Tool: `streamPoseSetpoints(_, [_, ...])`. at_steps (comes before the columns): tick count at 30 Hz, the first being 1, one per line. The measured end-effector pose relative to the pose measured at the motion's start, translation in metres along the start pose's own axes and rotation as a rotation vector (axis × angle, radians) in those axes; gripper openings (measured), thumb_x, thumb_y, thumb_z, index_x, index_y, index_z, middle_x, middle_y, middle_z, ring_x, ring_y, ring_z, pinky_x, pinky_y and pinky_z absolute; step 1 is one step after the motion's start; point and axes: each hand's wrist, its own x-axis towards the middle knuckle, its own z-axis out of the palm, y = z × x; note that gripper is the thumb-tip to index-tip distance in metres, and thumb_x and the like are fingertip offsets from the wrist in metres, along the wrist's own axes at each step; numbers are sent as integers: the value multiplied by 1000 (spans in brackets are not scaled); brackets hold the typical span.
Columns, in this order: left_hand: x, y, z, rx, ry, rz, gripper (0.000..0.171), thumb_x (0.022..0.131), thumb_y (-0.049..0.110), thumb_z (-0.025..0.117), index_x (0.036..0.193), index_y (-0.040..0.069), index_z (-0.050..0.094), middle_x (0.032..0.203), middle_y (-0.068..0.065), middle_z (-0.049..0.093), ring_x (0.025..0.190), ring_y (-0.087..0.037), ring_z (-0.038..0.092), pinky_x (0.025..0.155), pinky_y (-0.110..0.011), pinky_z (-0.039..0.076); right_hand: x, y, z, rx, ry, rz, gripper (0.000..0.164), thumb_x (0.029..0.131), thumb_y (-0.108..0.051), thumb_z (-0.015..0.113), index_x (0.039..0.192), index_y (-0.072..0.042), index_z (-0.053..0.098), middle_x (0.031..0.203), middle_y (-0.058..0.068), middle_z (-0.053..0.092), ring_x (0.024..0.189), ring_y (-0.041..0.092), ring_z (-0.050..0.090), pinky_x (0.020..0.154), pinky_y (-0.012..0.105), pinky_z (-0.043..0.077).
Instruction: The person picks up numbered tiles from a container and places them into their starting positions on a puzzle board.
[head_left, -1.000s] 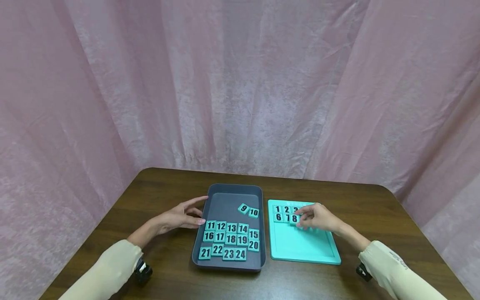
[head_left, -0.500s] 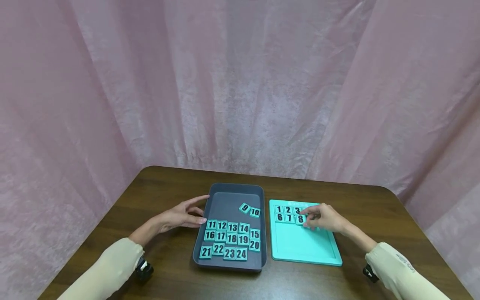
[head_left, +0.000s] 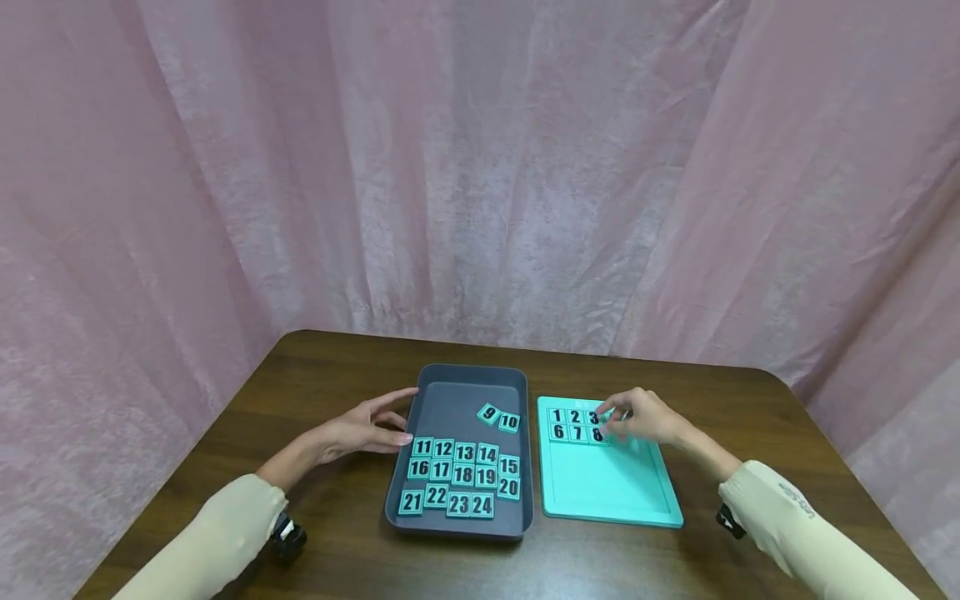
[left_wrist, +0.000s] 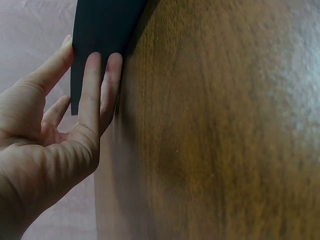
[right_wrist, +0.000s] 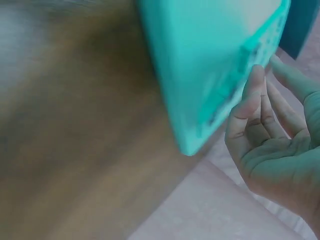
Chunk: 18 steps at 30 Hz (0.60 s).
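My left hand (head_left: 356,433) touches the left wall of a dark grey tray (head_left: 468,377), its straight fingers (left_wrist: 91,90) against the outside and the thumb at the rim. Inside lie turquoise number tiles, among them tile 9 (head_left: 488,414), tile 10 (head_left: 508,422) and tile 11 (head_left: 423,447). My right hand (head_left: 643,417) is over the turquoise board (head_left: 607,492), fingers loosely bent, with nothing seen between them. Its fingertips are right at tile 8 (head_left: 597,434), which lies beside tile 7 (head_left: 577,432). Tile 3 (head_left: 593,417) is partly covered; the top row's right end is hidden behind the hand.
Tray and board stand side by side on a brown wooden table (head_left: 337,550), a narrow gap between them. Behind the table hangs a pink curtain (head_left: 480,167). Tile 24 (head_left: 482,505) lies near the tray's front wall.
Tile 8 has moved right, from overlapping tile 7 to lying beside it in the row. The right hand went right with it, then slightly back up. The left hand stays at the tray.
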Motion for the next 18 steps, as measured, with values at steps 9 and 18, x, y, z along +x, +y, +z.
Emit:
streamPoseSetpoints(9, [-5, -1, -1, 1, 12, 8, 94, 92, 15, 79, 165, 22, 19, 136, -27, 50, 109, -21, 66, 99, -42, 59, 55, -56, 5, 59, -34, -60, 30, 97, -11, 69, 121, 8, 69, 103, 20, 77, 79, 41, 72, 68, 49, 61])
streamPoseSetpoints(18, [3, -2, 5, 2, 2, 14, 96, 90, 19, 80, 165, 23, 20, 136, -26, 52, 112, -23, 67, 100, -43, 58, 97, -98, 52, -25, -100, -123, 33, 97, -13, 71, 122, 8, 69, 98, 22, 76, 76, 32, 74, 66, 36, 62])
